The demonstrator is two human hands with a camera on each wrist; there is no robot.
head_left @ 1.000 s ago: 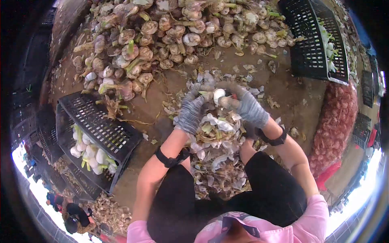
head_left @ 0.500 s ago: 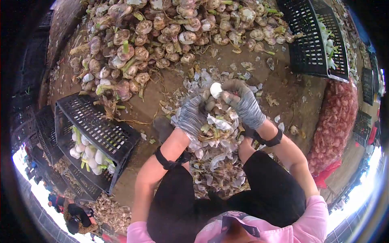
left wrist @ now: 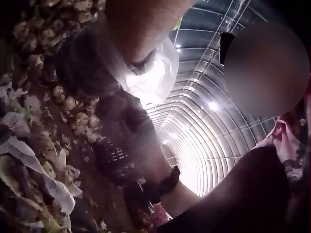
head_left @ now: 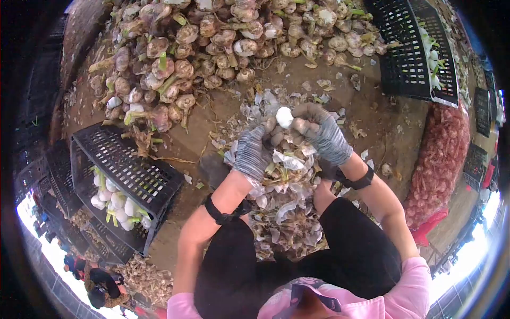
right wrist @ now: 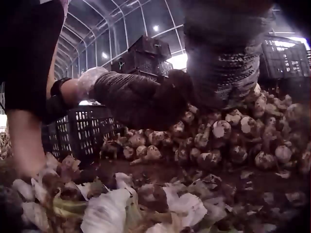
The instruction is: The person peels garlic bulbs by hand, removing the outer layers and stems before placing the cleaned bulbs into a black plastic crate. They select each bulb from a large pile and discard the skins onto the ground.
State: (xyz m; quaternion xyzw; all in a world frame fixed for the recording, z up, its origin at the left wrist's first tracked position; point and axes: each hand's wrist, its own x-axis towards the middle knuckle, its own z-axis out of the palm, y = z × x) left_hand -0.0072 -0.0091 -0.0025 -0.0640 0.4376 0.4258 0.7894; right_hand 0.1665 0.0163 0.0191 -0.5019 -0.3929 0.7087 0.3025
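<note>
A peeled white garlic bulb (head_left: 284, 117) is between my two gloved hands, above a heap of loose skins. My left hand (head_left: 254, 149), in a grey knitted glove, holds it from the left with curled fingers. From the other side my right hand (head_left: 325, 135) pinches it with thumb and fingers, its glove dirty at the tips. The right wrist view has the left hand (right wrist: 136, 97) and right hand (right wrist: 223, 63) meeting; the bulb is hidden there. Discarded garlic skins (head_left: 287, 212) lie between my legs.
Unpeeled garlic bulbs (head_left: 207, 48) are piled ahead. A tilted black crate (head_left: 127, 159) with white bulbs stands left, another black crate (head_left: 401, 58) at the far right. Below that leans a red mesh sack (head_left: 438, 165). Another person (head_left: 103, 287) shows at lower left.
The bulb has turned, so its round white side faces up and the stem no longer shows. My right hand has shifted slightly, and both hands stay close together around the bulb.
</note>
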